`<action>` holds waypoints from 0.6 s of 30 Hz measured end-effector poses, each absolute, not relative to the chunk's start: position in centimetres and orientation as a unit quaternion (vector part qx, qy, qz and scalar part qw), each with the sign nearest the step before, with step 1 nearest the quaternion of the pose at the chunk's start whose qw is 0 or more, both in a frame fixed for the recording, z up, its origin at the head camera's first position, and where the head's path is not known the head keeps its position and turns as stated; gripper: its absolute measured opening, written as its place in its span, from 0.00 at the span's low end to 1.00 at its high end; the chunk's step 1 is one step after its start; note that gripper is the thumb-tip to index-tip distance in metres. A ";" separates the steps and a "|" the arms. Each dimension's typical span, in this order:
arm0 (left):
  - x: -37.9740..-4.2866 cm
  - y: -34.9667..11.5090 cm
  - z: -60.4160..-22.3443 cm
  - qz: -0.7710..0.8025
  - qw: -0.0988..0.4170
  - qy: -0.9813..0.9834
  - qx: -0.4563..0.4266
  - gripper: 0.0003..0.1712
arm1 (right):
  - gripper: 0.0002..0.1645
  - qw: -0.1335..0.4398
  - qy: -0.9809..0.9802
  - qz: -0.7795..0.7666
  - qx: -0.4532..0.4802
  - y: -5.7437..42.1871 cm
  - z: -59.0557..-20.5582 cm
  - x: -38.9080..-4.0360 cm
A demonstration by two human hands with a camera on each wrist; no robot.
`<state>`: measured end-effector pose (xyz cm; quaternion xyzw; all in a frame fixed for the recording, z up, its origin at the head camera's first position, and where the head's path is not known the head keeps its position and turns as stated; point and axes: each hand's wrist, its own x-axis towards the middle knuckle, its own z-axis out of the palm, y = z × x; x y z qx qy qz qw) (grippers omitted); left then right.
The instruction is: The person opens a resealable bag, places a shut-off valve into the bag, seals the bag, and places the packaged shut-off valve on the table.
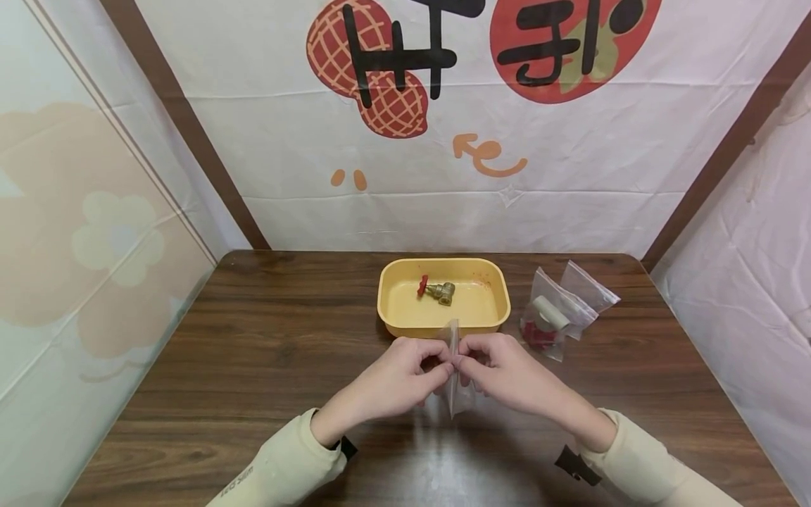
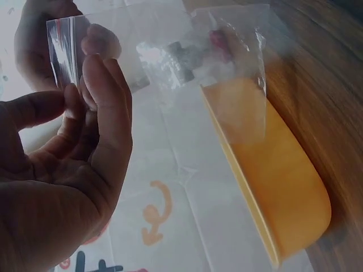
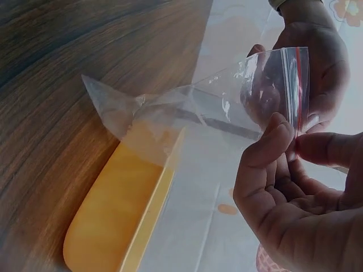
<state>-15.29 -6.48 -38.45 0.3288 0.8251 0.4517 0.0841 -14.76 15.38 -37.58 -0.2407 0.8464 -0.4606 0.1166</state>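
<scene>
A clear zip-seal plastic bag (image 3: pixel 218 93) with a red line along its seal is held upright between both hands, in front of the yellow tray (image 1: pixel 395 329). My left hand (image 1: pixel 400 374) pinches the bag's sealed edge between thumb and fingers. From the other side, my right hand (image 1: pixel 510 373) pinches the same edge, its thumb close to the left thumb. In the right wrist view the bag looks flat, with nothing visible inside. A brass valve (image 1: pixel 441 291) with a red handle lies in the tray.
Right of the tray lies a clear bag (image 1: pixel 538 336) with red pieces and a white cylinder (image 1: pixel 550 312). Another clear bag (image 1: pixel 588 285) overlaps it at the back. A printed white cloth (image 1: pixel 443 218) hangs behind the dark wooden table (image 1: pixel 272 352).
</scene>
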 end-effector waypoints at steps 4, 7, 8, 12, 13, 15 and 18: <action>-15.2 -6.5 -38.2 0.420 0.063 0.839 0.340 0.08 | 0.13 0.135 0.833 -0.479 -0.243 15.4 -37.6 -14.9; -15.1 -6.5 -37.9 0.400 0.060 0.847 0.344 0.08 | 0.13 0.144 0.824 -0.489 -0.247 15.4 -37.5 -15.0; -15.1 -6.5 -37.8 0.397 0.062 0.849 0.344 0.07 | 0.13 0.147 0.822 -0.491 -0.248 15.4 -37.4 -15.0; -15.0 -6.6 -37.7 0.387 0.069 0.855 0.340 0.07 | 0.13 0.157 0.819 -0.492 -0.249 15.4 -37.3 -15.0; -15.0 -6.6 -37.7 0.384 0.071 0.856 0.338 0.08 | 0.13 0.159 0.820 -0.490 -0.249 15.3 -37.3 -15.0; -15.0 -6.6 -37.7 0.379 0.073 0.860 0.335 0.10 | 0.13 0.161 0.823 -0.485 -0.246 15.3 -37.3 -15.1; -14.9 -6.4 -37.8 0.376 0.076 0.863 0.329 0.11 | 0.13 0.160 0.830 -0.475 -0.245 15.2 -37.5 -15.1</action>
